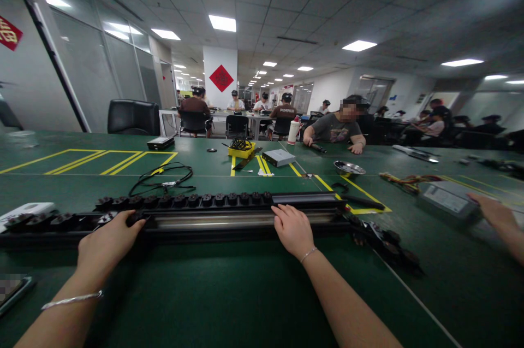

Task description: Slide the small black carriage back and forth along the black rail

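A long black metal channel (229, 235) with a shiny inner strip lies across the green table in front of me. My left hand (107, 241) is at its left part, thumb and fingers closed about a small black socket module (134, 218). More black modules (35, 220) sit in the channel to the left of that hand. My right hand (293, 230) rests on the channel right of its middle, fingers stretched out over the far edge. Behind it runs a second black strip (303, 199) with a row of round black sockets (219, 199) along its left part.
A heap of loose black modules (387, 244) lies off the right end. Farther back are a black cable (164, 180), a yellow box (241, 148), a grey metal box (278, 158) and a steel bowl (349, 168). Another person's hand (497, 217) touches a power supply unit (446, 200).
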`<action>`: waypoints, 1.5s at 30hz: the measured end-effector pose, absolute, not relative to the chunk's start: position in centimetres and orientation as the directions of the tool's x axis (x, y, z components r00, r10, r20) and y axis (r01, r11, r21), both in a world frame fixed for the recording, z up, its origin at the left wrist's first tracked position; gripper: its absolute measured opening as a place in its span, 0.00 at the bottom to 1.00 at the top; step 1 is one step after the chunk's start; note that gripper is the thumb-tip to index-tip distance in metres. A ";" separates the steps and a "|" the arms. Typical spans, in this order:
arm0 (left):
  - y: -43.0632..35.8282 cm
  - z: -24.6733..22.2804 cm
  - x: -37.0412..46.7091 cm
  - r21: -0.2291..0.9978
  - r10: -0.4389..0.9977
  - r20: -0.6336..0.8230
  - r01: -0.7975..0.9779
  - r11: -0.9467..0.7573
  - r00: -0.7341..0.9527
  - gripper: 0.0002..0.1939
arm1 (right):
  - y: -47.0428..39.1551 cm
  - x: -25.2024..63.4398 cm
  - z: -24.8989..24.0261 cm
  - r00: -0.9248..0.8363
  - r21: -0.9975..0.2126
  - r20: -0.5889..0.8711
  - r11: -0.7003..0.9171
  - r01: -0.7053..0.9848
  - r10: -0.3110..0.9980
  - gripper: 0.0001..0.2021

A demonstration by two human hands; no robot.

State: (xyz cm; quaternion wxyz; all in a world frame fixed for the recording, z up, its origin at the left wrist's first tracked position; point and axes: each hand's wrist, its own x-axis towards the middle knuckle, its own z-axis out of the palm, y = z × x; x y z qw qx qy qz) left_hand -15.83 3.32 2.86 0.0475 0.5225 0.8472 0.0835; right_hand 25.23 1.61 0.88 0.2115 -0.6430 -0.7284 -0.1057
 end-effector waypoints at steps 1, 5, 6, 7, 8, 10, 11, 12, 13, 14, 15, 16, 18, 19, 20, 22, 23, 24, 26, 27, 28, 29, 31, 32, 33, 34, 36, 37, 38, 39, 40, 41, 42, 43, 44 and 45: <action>3.4 2.9 -16.0 0.192 0.893 0.002 0.877 0.441 -0.449 0.34 | 1.6 25.2 0.9 -0.084 -0.115 0.444 0.149 0.982 0.892 0.19; 3.6 2.9 -16.3 0.215 0.894 0.005 0.873 0.438 -0.449 0.34 | 1.7 25.3 0.8 -0.081 -0.111 0.449 0.146 0.983 0.890 0.19; 3.6 2.8 -16.3 0.219 0.894 0.003 0.873 0.436 -0.448 0.34 | 1.7 25.3 0.8 -0.081 -0.111 0.451 0.146 0.983 0.889 0.19; 3.7 2.8 -16.4 0.221 0.896 -0.001 0.873 0.434 -0.445 0.34 | 1.7 25.3 0.8 -0.082 -0.111 0.452 0.147 0.983 0.888 0.19; 3.7 2.8 -16.4 0.222 0.897 -0.005 0.874 0.432 -0.442 0.34 | 1.7 25.3 0.8 -0.084 -0.110 0.452 0.149 0.983 0.888 0.19; 3.8 2.8 -16.5 0.223 0.903 -0.010 0.879 0.421 -0.430 0.34 | 1.7 25.3 0.8 -0.084 -0.111 0.451 0.150 0.983 0.889 0.19; 3.8 2.8 -16.5 0.226 0.906 -0.012 0.881 0.416 -0.424 0.34 | 1.7 25.3 0.8 -0.084 -0.113 0.449 0.150 0.982 0.890 0.19; 3.8 2.9 -16.5 0.230 0.908 -0.013 0.882 0.411 -0.420 0.34 | 1.7 25.3 0.8 -0.083 -0.117 0.448 0.150 0.982 0.890 0.19; 3.7 2.9 -16.5 0.235 0.906 -0.016 0.880 0.414 -0.422 0.34 | 1.7 25.3 0.8 -0.081 -0.121 0.447 0.150 0.981 0.891 0.19; 3.7 3.0 -16.5 0.239 0.905 -0.018 0.877 0.417 -0.425 0.34 | 1.7 25.3 0.8 -0.080 -0.126 0.447 0.151 0.981 0.891 0.19; 3.7 3.0 -16.4 0.243 0.904 -0.020 0.874 0.420 -0.428 0.34 | 1.7 25.3 0.8 -0.079 -0.130 0.446 0.152 0.980 0.891 0.19; 3.7 3.0 -16.4 0.247 0.902 -0.020 0.872 0.422 -0.431 0.34 | 1.7 25.3 0.8 -0.080 -0.132 0.445 0.153 0.979 0.892 0.19; 3.7 3.1 -16.4 0.252 0.903 -0.015 0.872 0.419 -0.430 0.34 | 1.7 25.3 0.8 -0.079 -0.136 0.445 0.155 0.979 0.892 0.19; 3.7 3.0 -16.4 0.253 0.905 -0.013 0.874 0.415 -0.426 0.35 | 1.6 25.3 0.8 -0.080 -0.137 0.445 0.156 0.978 0.892 0.19; 3.7 3.0 -16.5 0.256 0.908 -0.015 0.876 0.409 -0.419 0.35 | 1.6 25.3 0.8 -0.081 -0.137 0.446 0.157 0.978 0.892 0.19; 3.8 2.9 -16.6 0.261 0.912 -0.031 0.878 0.402 -0.408 0.35 | 1.6 25.3 0.8 -0.082 -0.136 0.448 0.159 0.978 0.890 0.19; 3.8 2.8 -16.7 0.265 0.915 -0.038 0.879 0.396 -0.401 0.34 | 1.6 25.3 0.8 -0.083 -0.135 0.448 0.159 0.978 0.890 0.19; 3.9 2.7 -16.8 0.269 0.918 -0.041 0.880 0.391 -0.395 0.34 | 1.6 25.3 0.8 -0.084 -0.134 0.448 0.160 0.978 0.890 0.19; 4.0 2.6 -17.0 0.270 0.921 -0.039 0.883 0.383 -0.388 0.34 | 1.7 25.3 0.8 -0.084 -0.131 0.449 0.158 0.979 0.890 0.19; 4.0 2.6 -16.9 0.266 0.922 -0.038 0.885 0.382 -0.386 0.33 | 1.7 25.3 0.9 -0.085 -0.129 0.447 0.158 0.979 0.890 0.19; 3.9 2.6 -16.8 0.259 0.923 -0.041 0.888 0.381 -0.383 0.33 | 1.7 25.4 0.9 -0.086 -0.126 0.445 0.157 0.980 0.892 0.19; 3.9 2.7 -16.7 0.249 0.922 -0.047 0.889 0.385 -0.385 0.33 | 1.7 25.3 0.9 -0.087 -0.122 0.442 0.156 0.980 0.893 0.19; 3.6 3.1 -16.1 0.223 0.920 -0.050 0.893 0.391 -0.390 0.34 | 1.7 25.3 0.9 -0.088 -0.116 0.434 0.152 0.982 0.896 0.19; 3.4 3.3 -15.8 0.212 0.917 -0.047 0.893 0.397 -0.396 0.34 | 1.7 25.3 0.9 -0.086 -0.114 0.431 0.150 0.982 0.898 0.19; 3.2 3.5 -15.4 0.205 0.917 -0.038 0.895 0.396 -0.397 0.34 | 1.7 25.3 0.9 -0.085 -0.114 0.430 0.147 0.982 0.899 0.19; 3.0 3.7 -15.2 0.200 0.916 -0.042 0.895 0.399 -0.399 0.34 | 1.6 25.3 0.9 -0.082 -0.115 0.430 0.145 0.983 0.899 0.19; 2.9 3.8 -14.9 0.204 0.915 -0.056 0.893 0.401 -0.399 0.34 | 1.6 25.3 0.9 -0.079 -0.118 0.430 0.143 0.983 0.899 0.19; 2.8 3.8 -14.9 0.205 0.916 -0.057 0.893 0.401 -0.398 0.34 | 1.7 25.3 0.8 -0.078 -0.120 0.430 0.143 0.982 0.899 0.19; 2.9 3.7 -15.0 0.205 0.916 -0.054 0.894 0.400 -0.397 0.35 | 1.7 25.3 0.8 -0.078 -0.121 0.430 0.143 0.982 0.899 0.19; 2.9 3.6 -15.1 0.202 0.917 -0.051 0.896 0.397 -0.395 0.35 | 1.7 25.3 0.8 -0.077 -0.124 0.431 0.143 0.982 0.899 0.19; 3.0 3.4 -15.3 0.196 0.917 -0.050 0.897 0.397 -0.396 0.36 | 1.7 25.3 0.8 -0.076 -0.126 0.430 0.143 0.982 0.899 0.19; 3.1 3.2 -15.5 0.195 0.918 -0.046 0.898 0.395 -0.393 0.36 | 1.7 25.3 0.8 -0.076 -0.129 0.430 0.145 0.981 0.900 0.19; 3.2 3.0 -15.6 0.195 0.921 -0.041 0.901 0.389 -0.388 0.36 | 1.7 25.3 0.8 -0.076 -0.133 0.430 0.147 0.980 0.900 0.19; 3.2 2.8 -15.8 0.195 0.922 -0.038 0.902 0.385 -0.385 0.37 | 1.7 25.3 0.8 -0.076 -0.137 0.430 0.148 0.979 0.899 0.19; 3.3 2.6 -15.9 0.196 0.924 -0.035 0.904 0.381 -0.382 0.37 | 1.7 25.3 0.8 -0.075 -0.142 0.432 0.150 0.978 0.899 0.19; 3.4 2.4 -16.1 0.190 0.922 -0.030 0.904 0.384 -0.386 0.37 | 1.7 25.3 0.8 -0.075 -0.146 0.434 0.152 0.977 0.898 0.19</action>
